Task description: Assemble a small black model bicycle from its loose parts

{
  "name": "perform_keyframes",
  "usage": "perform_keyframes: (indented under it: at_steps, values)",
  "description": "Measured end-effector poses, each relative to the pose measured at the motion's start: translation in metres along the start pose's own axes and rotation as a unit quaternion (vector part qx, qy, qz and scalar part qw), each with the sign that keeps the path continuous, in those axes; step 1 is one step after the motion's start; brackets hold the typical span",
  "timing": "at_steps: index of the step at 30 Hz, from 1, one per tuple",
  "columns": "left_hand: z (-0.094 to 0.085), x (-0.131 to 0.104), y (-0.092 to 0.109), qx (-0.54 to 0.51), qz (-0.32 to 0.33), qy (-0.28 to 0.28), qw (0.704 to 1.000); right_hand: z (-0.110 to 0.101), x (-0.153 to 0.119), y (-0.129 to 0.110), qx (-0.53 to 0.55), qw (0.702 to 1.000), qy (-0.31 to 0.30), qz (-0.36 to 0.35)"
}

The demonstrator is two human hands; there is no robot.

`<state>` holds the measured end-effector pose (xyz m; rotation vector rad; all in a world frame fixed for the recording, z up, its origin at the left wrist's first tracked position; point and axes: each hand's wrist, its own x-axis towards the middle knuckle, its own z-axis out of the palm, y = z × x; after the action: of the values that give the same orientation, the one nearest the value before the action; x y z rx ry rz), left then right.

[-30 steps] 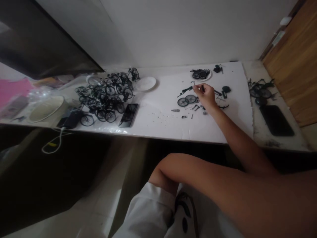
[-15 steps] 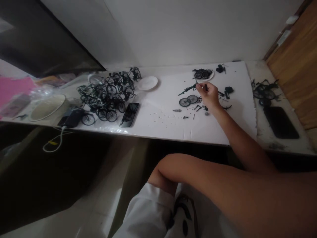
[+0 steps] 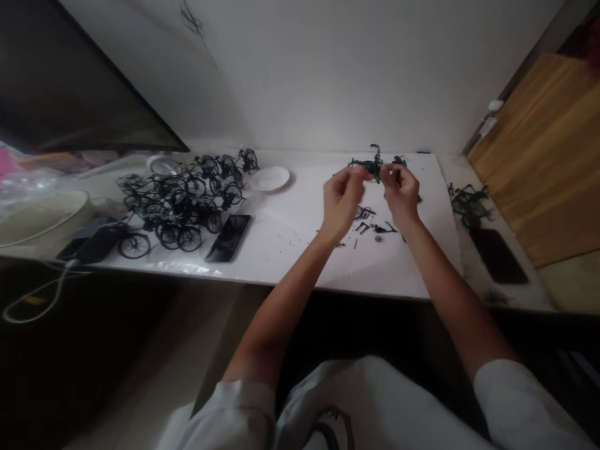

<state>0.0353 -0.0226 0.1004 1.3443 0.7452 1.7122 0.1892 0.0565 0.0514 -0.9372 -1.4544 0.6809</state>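
Above the white board, my left hand (image 3: 341,199) and my right hand (image 3: 402,192) meet with fingers pinched on a dark green model bicycle frame (image 3: 375,165). A curved piece sticks up from it; finer detail is blurred, and the fingertips cover part of it. Under and between the hands lie small loose bicycle parts (image 3: 362,227) and a small black part with a long arm (image 3: 384,229). A spoked wheel (image 3: 359,213) shows only partly past my left hand.
Several black model bicycles (image 3: 173,194) crowd the left of the table, near a phone (image 3: 229,238) and a white plate (image 3: 270,179). A pale basin (image 3: 42,219) stands further left. At right are another black model bicycle (image 3: 470,203) and a dark phone-like slab (image 3: 497,255).
My left hand has come into view and joined my right hand at the frame. The frame is now held between both hands. The view has shifted and my body has straightened.
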Motion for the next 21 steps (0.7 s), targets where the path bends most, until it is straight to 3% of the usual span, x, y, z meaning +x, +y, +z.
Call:
perform_keyframes:
  at_steps: [1, 3, 6, 10, 14, 16, 21]
  values:
    - [-0.010, 0.009, -0.017, 0.000, -0.007, 0.050, 0.999, -0.002, 0.006, -0.003, 0.029, 0.999, 0.043, 0.008]
    - [-0.027, 0.023, -0.045, -0.009, -0.044, 0.066, 0.997, -0.005, 0.017, -0.010, 0.078, 0.993, 0.082, 0.029]
    - [-0.045, 0.040, -0.065, -0.031, -0.181, -0.006, 0.983, -0.006, 0.027, -0.017, 0.121, 0.990, 0.053, 0.057]
    - [-0.067, 0.067, -0.065, -0.102, -0.314, -0.118, 0.936, -0.006, 0.023, -0.010, 0.123, 0.986, -0.023, 0.107]
    - [-0.087, 0.085, -0.071, -0.146, -0.360, -0.229, 0.893, -0.008, 0.014, 0.010, 0.079, 0.988, -0.057, 0.120]
    - [-0.093, 0.084, -0.078, -0.100, -0.353, -0.248, 0.896, -0.009, 0.013, 0.019, 0.049, 0.992, -0.059, 0.103]
    - [-0.094, 0.066, -0.093, -0.036, -0.330, -0.259, 0.907, -0.002, 0.017, 0.029, -0.066, 0.995, -0.073, -0.021]
